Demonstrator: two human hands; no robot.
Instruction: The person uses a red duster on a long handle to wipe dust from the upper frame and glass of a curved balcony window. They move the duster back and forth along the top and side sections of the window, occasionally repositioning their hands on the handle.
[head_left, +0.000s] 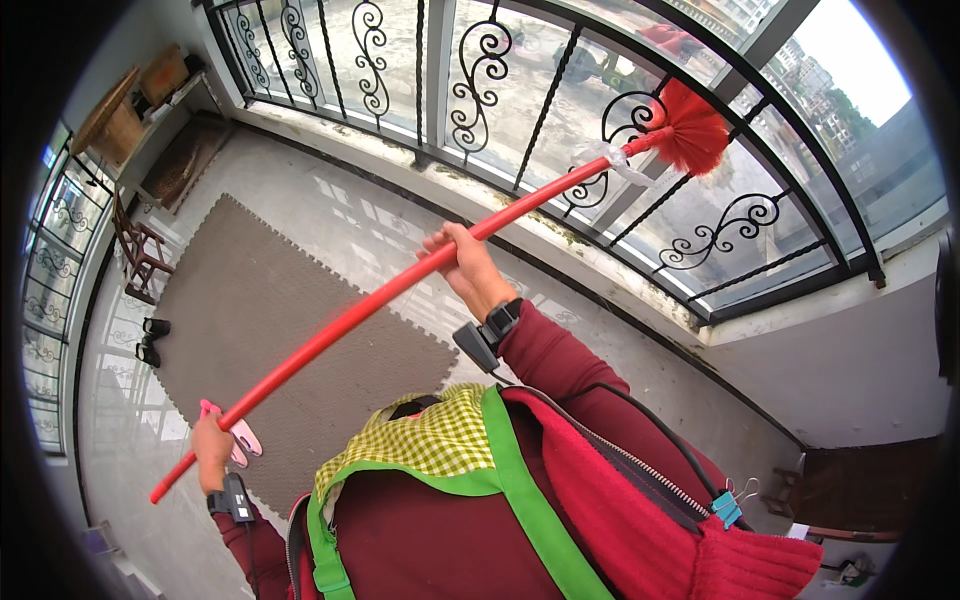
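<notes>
A long-handled duster with a red pole (337, 328) slants across the view, from low left to upper right. Near its lower end my left hand (212, 442) grips the pole. My right hand (461, 259) holds it around the middle, thumb uppermost; some fingers are partly hidden behind the pole. The red bristle head (691, 129) is in front of the black wrought-iron window railing (551, 97); whether they touch I cannot tell. A clear plastic wrap (615, 159) is tied around the pole just below the bristles.
Below the railing runs a stained white sill (450, 176). A grey foam mat (255, 300) covers part of the shiny tiled floor, with pink slippers (246, 439) and black shoes (152, 341) at its edges. A wooden chair (141, 244) stands at left, a dark table (862, 491) at lower right.
</notes>
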